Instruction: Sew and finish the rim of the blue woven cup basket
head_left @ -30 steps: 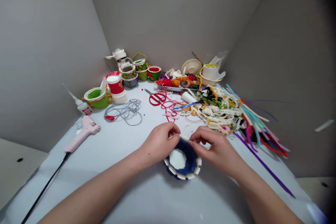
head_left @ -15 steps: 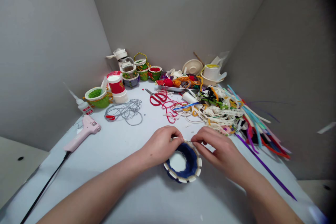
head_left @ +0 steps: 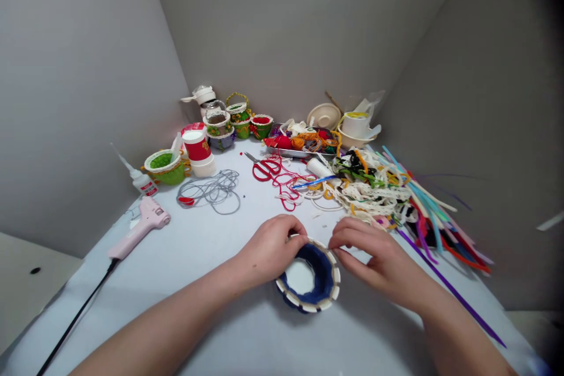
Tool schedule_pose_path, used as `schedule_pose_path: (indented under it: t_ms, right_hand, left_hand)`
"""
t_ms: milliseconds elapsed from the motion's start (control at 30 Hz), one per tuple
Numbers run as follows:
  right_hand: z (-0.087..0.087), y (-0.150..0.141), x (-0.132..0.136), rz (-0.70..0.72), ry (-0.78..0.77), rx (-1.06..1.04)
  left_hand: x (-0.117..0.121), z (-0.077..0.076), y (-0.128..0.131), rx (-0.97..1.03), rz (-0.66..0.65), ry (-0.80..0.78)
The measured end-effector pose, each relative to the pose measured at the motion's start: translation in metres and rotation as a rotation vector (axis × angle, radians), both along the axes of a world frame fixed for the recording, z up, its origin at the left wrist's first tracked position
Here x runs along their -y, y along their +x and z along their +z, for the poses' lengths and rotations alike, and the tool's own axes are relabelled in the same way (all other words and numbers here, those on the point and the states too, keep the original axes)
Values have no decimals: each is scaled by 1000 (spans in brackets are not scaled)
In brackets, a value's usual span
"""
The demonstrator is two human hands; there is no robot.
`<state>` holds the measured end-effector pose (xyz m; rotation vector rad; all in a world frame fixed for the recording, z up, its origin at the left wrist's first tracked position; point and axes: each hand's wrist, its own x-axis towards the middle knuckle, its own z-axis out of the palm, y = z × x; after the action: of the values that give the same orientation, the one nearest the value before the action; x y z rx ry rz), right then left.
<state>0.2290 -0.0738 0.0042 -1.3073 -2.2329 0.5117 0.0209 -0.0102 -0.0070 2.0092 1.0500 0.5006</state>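
A small round blue basket (head_left: 324, 273) with a white, notched rim and a pale bottom sits on the table in front of me. My left hand (head_left: 282, 247) pinches the rim at its far left side, thumb over the inside edge. At the far right of the rim, my right hand (head_left: 368, 252) has thumb and index finger pressed together close to the edge. Whatever lies between those fingertips is too small to make out. A thin brownish line runs around the inside of the rim.
Left lie a pink glue gun (head_left: 140, 226), a glue bottle (head_left: 144, 182) and tangled grey cord (head_left: 211, 191). Red-handled scissors (head_left: 265, 168) lie beyond my hands. Finished small baskets (head_left: 166, 171) stand further back. Lace trims (head_left: 374, 194) and a purple strip (head_left: 458, 294) are at right.
My right hand has shifted slightly right and down along the rim. The left hand keeps its pinch on the basket. The whole view has moved a little.
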Motion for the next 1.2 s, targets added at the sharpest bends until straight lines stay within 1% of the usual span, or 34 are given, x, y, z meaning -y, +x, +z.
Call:
schedule_pose_path:
  t_ms: [167,300,367,467,567,633,700,833,967,1200]
  right_hand:
    - [-2,0,-5,-2,-91,-52]
    - [-5,-4,-7,-40,-142,-115]
    - [-8,-8,-7,-67,-170,-144]
    - [-12,-15,-7,-91,-203,-174]
    - [-13,-19,-6,-93,-216,-190]
    - [-13,-18,-6,-95,-221,-192]
    - [-11,-14,-6,-100,-225,-191]
    - [-6,-4,-7,-121,-208,-175]
    - [-3,-4,-6,-122,-159,-148]
    - [-10,-12,-2,-140,-103,-118]
  left_hand:
    - [-1,1,0,-11,33,7]
    - [-1,2,-2,-63,76,56]
    - [0,3,-3,-89,70,58]
    - [1,4,-3,-49,47,19]
    - [1,2,-1,23,-8,-76]
    - [-1,0,0,40,-48,-145]
    - [-2,-2,0,42,-42,-165]
    - [-4,-3,-1,29,13,-114]
    - [-4,-3,-2,15,32,-69]
    - [-1,0,-1,44,-24,-7]
